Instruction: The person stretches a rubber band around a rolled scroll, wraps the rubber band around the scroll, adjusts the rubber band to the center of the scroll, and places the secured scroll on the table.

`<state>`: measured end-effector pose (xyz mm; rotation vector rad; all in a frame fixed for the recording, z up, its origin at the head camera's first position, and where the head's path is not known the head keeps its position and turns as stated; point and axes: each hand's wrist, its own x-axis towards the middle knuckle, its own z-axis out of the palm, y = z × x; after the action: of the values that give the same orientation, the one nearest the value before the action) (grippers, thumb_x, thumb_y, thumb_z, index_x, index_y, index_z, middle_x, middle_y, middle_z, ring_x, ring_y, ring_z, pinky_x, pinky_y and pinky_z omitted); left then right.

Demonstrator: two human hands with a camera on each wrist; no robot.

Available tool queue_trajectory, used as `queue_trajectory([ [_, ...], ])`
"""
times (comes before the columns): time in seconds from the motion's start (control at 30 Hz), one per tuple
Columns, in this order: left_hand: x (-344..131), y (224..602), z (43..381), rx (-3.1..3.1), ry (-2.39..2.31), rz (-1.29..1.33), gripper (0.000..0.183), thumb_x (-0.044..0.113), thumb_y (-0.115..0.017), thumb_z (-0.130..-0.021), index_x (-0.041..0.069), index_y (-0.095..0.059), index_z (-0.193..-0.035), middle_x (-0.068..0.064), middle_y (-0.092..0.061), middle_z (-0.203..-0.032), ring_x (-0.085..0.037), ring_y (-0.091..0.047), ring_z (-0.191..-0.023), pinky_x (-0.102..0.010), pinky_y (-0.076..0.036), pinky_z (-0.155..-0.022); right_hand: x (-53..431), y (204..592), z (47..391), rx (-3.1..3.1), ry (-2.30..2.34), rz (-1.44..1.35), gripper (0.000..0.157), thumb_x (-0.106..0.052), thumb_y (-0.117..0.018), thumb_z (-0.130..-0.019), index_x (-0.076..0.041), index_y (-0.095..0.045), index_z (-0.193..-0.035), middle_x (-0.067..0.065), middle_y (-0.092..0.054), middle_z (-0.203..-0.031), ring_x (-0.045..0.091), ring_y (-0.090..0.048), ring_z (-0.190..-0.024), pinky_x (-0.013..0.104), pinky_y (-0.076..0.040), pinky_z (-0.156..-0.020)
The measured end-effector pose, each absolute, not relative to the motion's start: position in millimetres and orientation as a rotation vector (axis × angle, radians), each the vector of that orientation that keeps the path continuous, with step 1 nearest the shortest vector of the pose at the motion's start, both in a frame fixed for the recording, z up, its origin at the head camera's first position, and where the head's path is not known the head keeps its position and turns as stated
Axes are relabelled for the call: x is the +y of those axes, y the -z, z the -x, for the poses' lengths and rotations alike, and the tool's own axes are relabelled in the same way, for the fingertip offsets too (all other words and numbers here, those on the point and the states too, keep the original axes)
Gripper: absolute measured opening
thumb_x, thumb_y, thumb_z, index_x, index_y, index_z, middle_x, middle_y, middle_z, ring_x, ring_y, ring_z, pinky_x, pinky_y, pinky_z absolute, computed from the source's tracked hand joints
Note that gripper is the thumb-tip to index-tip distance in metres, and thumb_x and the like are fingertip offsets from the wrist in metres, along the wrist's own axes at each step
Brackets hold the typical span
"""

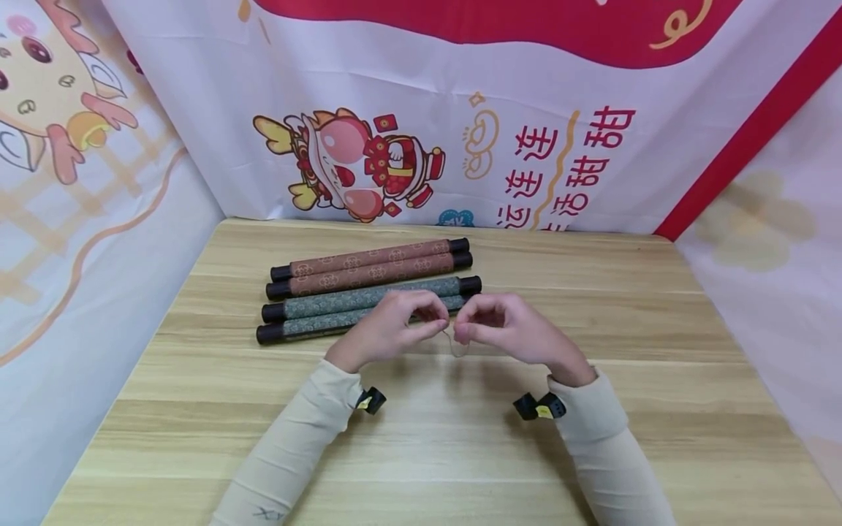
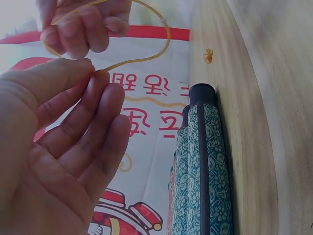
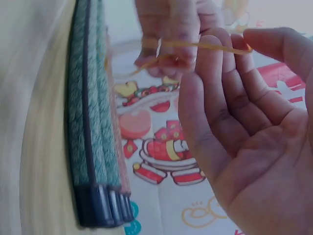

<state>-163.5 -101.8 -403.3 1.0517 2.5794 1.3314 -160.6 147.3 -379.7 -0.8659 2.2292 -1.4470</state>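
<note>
A thin amber rubber band (image 2: 168, 36) hangs as a loose loop between my two hands. My left hand (image 1: 397, 325) pinches one side of it between thumb and forefinger, its other fingers loosely bent. On the opposite side, my right hand (image 1: 516, 329) pinches the band with thumb and forefinger too, as the right wrist view shows. Both hands are raised in front of a pair of green patterned scrolls (image 1: 329, 303) with black end knobs, and the left one hides part of them. Behind these lies a pair of brown patterned scrolls (image 1: 378, 264).
A small crumpled amber loop (image 2: 209, 55) lies on the wooden table (image 1: 658, 438) near the ends of the green scrolls. A white printed cloth (image 1: 460, 88) hangs along the table's back edge, with more cloth (image 1: 66, 256) at the left side.
</note>
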Motion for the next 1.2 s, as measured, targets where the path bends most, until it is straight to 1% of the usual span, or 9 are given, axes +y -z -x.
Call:
queue_trajectory([
  [0.27, -99, 404, 164, 2.598, -1.345, -1.086, 0.005, 0.016, -0.071, -0.102, 0.012, -0.074, -0.103, 0.001, -0.076, -0.1, -0.007, -0.07, -0.092, -0.028, -0.061, -0.087, 144, 376, 161, 1.924, 1.592, 0.596, 0.029, -0.022, -0.055, -0.11, 0.002, -0.07, -0.107, 0.011, -0.075, -0.1, 0.025, -0.074, -0.094, 0.04, -0.062, -0.092],
  [0.37, -99, 405, 164, 2.603, -1.337, -1.076, 0.004, 0.014, -0.072, -0.101, 0.012, -0.074, -0.103, 0.0, -0.076, -0.101, -0.008, -0.07, -0.092, -0.027, -0.061, -0.087, 144, 379, 161, 1.813, 1.593, 0.648, 0.031, -0.018, -0.048, -0.111, 0.005, -0.069, -0.109, 0.011, -0.076, -0.104, 0.023, -0.075, -0.094, 0.043, -0.062, -0.094],
  [0.5, -98, 408, 164, 2.596, -1.3, -1.072, 0.008, 0.011, -0.073, -0.099, 0.01, -0.075, -0.107, -0.001, -0.077, -0.103, -0.01, -0.072, -0.094, -0.026, -0.061, -0.087, 140, 384, 159, 1.712, 1.581, 0.84, 0.031, -0.011, -0.046, -0.112, 0.008, -0.068, -0.121, 0.016, -0.076, -0.114, 0.023, -0.077, -0.101, 0.047, -0.062, -0.097],
  [0.63, -98, 411, 163, 2.62, -1.241, -1.051, 0.008, 0.006, -0.072, -0.097, 0.01, -0.074, -0.103, -0.003, -0.074, -0.098, -0.01, -0.068, -0.088, -0.027, -0.059, -0.083, 128, 390, 157, 1.835, 1.629, 1.013, 0.03, -0.002, -0.056, -0.107, 0.005, -0.066, -0.134, 0.02, -0.076, -0.121, 0.021, -0.077, -0.108, 0.042, -0.062, -0.096],
  [0.77, -98, 413, 164, 2.628, -1.237, -1.008, 0.012, 0.006, -0.073, -0.096, 0.005, -0.073, -0.108, -0.007, -0.076, -0.099, -0.013, -0.068, -0.085, -0.027, -0.06, -0.081, 116, 396, 154, 2.269, 1.641, 1.137, 0.042, -0.003, -0.073, -0.098, -0.005, -0.068, -0.139, 0.01, -0.077, -0.124, 0.017, -0.076, -0.111, 0.033, -0.062, -0.096],
  [0.83, -98, 414, 165, 2.612, -1.26, -0.987, 0.021, 0.007, -0.073, -0.096, 0.001, -0.073, -0.117, -0.009, -0.078, -0.106, -0.015, -0.071, -0.09, -0.026, -0.061, -0.084, 111, 398, 153, 2.486, 1.603, 1.211, 0.048, -0.003, -0.079, -0.093, -0.007, -0.068, -0.14, 0.008, -0.077, -0.126, 0.017, -0.077, -0.108, 0.03, -0.062, -0.095],
  [0.9, -99, 414, 167, 2.597, -1.274, -0.975, 0.023, 0.009, -0.073, -0.097, 0.0, -0.072, -0.118, -0.01, -0.079, -0.108, -0.016, -0.073, -0.094, -0.024, -0.061, -0.086, 108, 401, 153, 2.66, 1.543, 1.312, 0.055, -0.002, -0.083, -0.089, -0.007, -0.066, -0.141, 0.008, -0.077, -0.124, 0.019, -0.077, -0.107, 0.031, -0.062, -0.096],
  [1.0, -99, 415, 168, 2.577, -1.29, -0.962, 0.016, 0.01, -0.073, -0.097, 0.003, -0.073, -0.112, -0.008, -0.079, -0.103, -0.014, -0.073, -0.091, -0.024, -0.06, -0.086, 107, 404, 154, 2.829, 1.479, 1.405, 0.062, -0.002, -0.087, -0.084, -0.004, -0.065, -0.142, 0.011, -0.075, -0.127, 0.023, -0.074, -0.111, 0.032, -0.061, -0.098],
  [1.2, -96, 415, 169, 2.551, -1.276, -0.949, 0.007, 0.016, -0.072, -0.099, 0.011, -0.075, -0.103, -0.001, -0.077, -0.098, -0.008, -0.068, -0.087, -0.024, -0.059, -0.083, 113, 401, 155, 2.908, 1.361, 1.281, 0.08, -0.018, -0.096, -0.076, -0.002, -0.059, -0.146, 0.015, -0.069, -0.137, 0.028, -0.066, -0.128, 0.04, -0.053, -0.112],
])
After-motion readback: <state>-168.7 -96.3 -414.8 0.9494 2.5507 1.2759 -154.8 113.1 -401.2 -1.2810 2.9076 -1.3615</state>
